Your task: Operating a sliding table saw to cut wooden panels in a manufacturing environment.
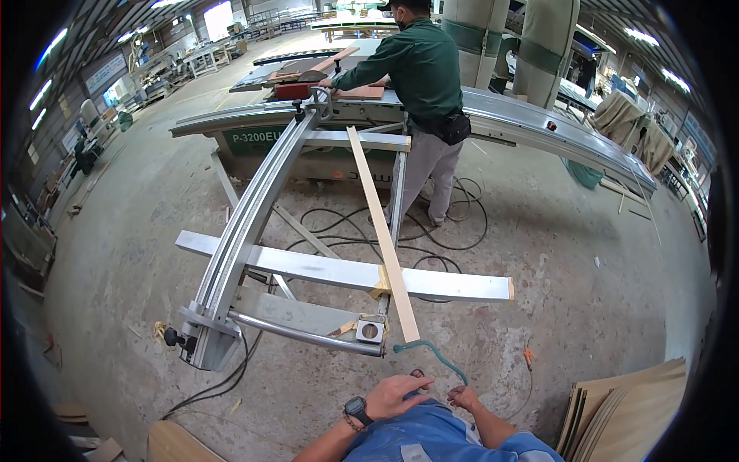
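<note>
My left hand (396, 398), with a dark watch (357, 410) at its wrist, is in front of my body with fingers stretched out and nothing seen in them. My right hand (464, 397) is closed beside it; what it holds, if anything, is hidden. A green hose-like cord (437, 353) curves from the right hand's fingers toward the near end of a long pale wooden strip (380, 223). Whether the hand grips the cord, I cannot tell. The strip lies across the metal crossbars of a sliding saw table's outrigger frame (323, 271), apart from both hands.
A person in green (419, 73) leans over the panel saw table (531, 115), hands near a reddish board (360, 92). Black cables (323, 231) loop over the concrete floor. Curved wooden panels (627, 412) stand at the near right, and a rounded board (181, 443) lies near left.
</note>
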`<action>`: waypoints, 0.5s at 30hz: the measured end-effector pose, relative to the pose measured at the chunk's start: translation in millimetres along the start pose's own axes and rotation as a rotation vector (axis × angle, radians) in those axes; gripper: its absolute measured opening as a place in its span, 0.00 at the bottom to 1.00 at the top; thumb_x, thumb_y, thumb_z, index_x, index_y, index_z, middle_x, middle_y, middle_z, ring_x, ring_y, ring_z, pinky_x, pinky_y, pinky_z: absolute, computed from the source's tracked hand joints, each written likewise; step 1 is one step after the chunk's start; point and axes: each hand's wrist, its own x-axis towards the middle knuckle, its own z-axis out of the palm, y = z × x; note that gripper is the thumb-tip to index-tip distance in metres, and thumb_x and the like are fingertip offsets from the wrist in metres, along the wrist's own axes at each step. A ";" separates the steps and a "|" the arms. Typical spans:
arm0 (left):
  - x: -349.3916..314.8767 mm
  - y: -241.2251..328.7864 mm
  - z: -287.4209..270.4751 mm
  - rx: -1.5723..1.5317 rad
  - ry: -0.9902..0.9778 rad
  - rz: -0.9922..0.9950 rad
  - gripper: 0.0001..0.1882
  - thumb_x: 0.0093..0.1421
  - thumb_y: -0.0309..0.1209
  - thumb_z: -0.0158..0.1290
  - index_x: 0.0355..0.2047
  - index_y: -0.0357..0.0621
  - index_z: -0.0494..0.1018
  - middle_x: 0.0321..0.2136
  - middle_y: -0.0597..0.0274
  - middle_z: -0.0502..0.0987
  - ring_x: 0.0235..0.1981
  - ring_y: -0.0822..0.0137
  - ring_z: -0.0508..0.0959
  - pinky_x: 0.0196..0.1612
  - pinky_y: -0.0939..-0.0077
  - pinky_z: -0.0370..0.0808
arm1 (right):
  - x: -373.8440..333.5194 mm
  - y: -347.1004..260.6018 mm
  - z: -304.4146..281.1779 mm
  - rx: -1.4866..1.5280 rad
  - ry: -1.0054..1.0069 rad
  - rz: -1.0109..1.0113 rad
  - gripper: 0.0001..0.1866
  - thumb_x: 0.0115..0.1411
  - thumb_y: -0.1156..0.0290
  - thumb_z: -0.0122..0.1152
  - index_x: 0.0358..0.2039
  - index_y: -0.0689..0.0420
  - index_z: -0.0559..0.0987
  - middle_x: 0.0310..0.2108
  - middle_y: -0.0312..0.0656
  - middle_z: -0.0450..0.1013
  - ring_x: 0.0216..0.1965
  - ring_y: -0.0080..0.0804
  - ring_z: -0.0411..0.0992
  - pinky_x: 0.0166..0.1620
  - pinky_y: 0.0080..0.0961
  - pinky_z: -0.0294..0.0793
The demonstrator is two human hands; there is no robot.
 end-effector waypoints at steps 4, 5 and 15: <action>0.5 -1.6 4.0 -0.026 -0.004 0.000 0.21 0.52 0.30 0.60 0.47 0.43 0.71 0.33 0.60 0.79 0.34 0.60 0.79 0.35 0.72 0.75 | 5.5 5.0 -0.6 0.000 0.012 -0.005 0.15 0.55 0.67 0.58 0.38 0.66 0.77 0.30 0.45 0.77 0.26 0.30 0.76 0.28 0.24 0.74; 0.8 -1.8 5.1 -0.026 -0.005 0.002 0.21 0.52 0.30 0.60 0.47 0.43 0.71 0.33 0.60 0.79 0.34 0.60 0.79 0.35 0.72 0.75 | 6.3 7.2 -1.1 0.016 0.025 -0.003 0.15 0.55 0.67 0.59 0.37 0.66 0.78 0.28 0.45 0.78 0.26 0.30 0.76 0.28 0.24 0.74; 4.1 -7.4 23.7 -0.037 -0.039 -0.037 0.21 0.52 0.29 0.60 0.47 0.42 0.71 0.34 0.59 0.79 0.34 0.59 0.79 0.36 0.71 0.75 | 3.3 8.2 -10.2 -0.006 0.024 -0.013 0.15 0.55 0.67 0.58 0.37 0.66 0.78 0.29 0.46 0.78 0.26 0.31 0.76 0.29 0.25 0.74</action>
